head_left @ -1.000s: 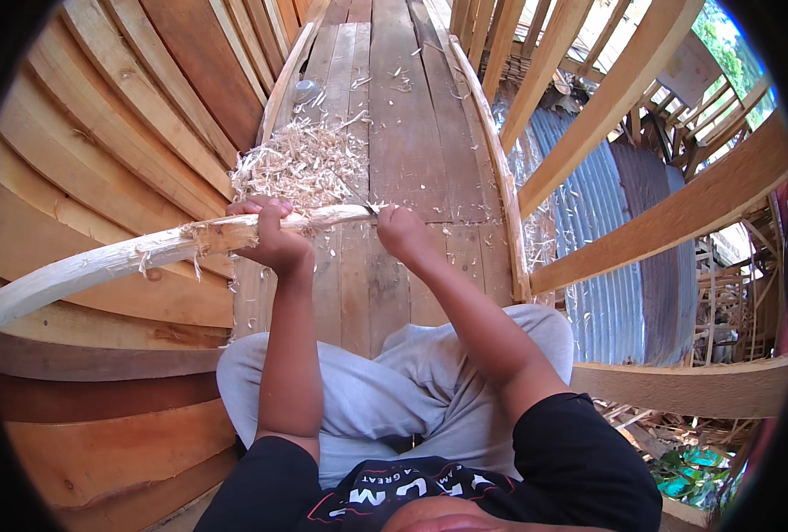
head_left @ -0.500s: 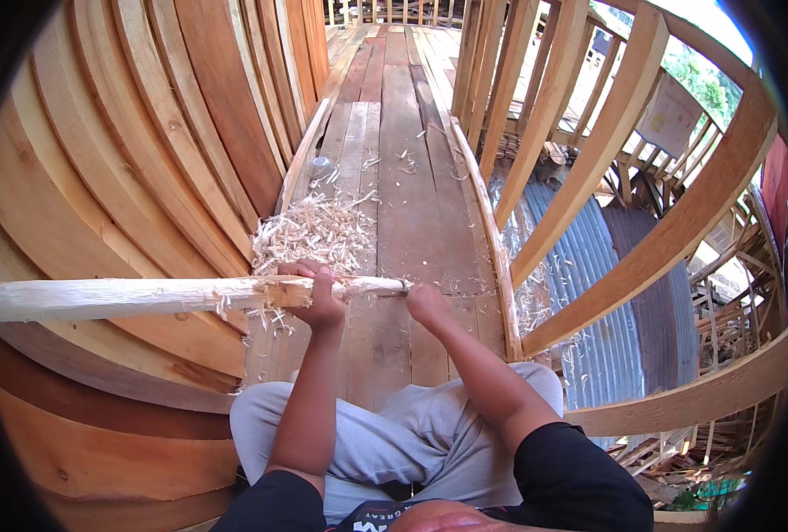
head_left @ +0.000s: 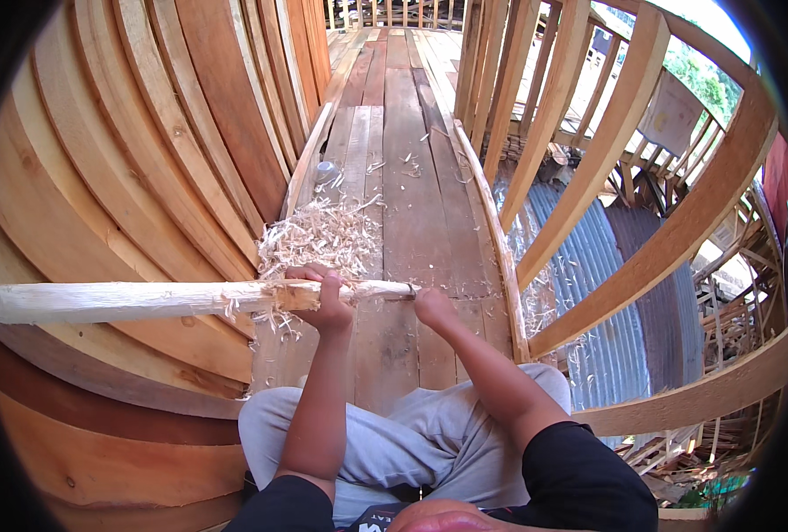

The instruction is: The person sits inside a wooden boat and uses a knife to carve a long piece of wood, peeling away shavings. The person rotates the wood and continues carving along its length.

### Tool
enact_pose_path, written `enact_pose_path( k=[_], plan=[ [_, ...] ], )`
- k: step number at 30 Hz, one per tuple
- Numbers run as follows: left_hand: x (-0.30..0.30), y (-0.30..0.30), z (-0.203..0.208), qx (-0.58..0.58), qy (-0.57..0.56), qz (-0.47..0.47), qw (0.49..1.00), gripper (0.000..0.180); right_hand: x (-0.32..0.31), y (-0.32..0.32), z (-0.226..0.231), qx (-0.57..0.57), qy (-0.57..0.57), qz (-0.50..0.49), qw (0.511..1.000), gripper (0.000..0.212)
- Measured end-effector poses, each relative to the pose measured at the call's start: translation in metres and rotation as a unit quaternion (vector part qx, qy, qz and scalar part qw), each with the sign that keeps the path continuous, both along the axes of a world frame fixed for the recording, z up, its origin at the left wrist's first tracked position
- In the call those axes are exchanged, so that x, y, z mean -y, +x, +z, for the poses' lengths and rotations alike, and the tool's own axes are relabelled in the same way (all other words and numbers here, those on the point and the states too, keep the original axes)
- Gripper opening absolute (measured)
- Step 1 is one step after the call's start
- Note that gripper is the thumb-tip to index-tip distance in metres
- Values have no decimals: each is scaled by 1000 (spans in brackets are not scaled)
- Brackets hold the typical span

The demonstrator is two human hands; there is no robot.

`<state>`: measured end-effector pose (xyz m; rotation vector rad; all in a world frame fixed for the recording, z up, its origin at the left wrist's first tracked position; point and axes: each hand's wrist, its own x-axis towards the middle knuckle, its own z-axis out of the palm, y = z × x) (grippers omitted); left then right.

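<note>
The left hand [head_left: 321,300] is closed around the pole [head_left: 146,301], which spans the near side of the shavings [head_left: 323,235] and extends left past them; right of the shavings, the fisted right hand [head_left: 434,309] holds a dark blade [head_left: 411,289].

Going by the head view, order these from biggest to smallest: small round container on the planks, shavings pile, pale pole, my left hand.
1. Pale pole
2. Shavings pile
3. Left hand
4. Small round container
</note>
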<state>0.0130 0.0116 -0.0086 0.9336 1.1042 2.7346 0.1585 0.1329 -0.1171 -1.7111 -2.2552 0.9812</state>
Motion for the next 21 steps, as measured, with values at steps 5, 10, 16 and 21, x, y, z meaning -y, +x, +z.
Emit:
enact_pose_path(
  k=[5,10,16,21],
  plan=[
    [-2,10,-1,-28,-11,18,999,26,33,-17,42,-51,5,44,998,51],
    [-2,1,0,47,8,38,998,27,29,-17,56,-73,-2,56,996,53],
    [0,-20,-6,93,27,38,995,27,32,-25,41,-94,36,35,994,53],
    [2,-17,-9,64,16,44,997,26,64,-36,86,-89,42,84,992,54]
  ],
)
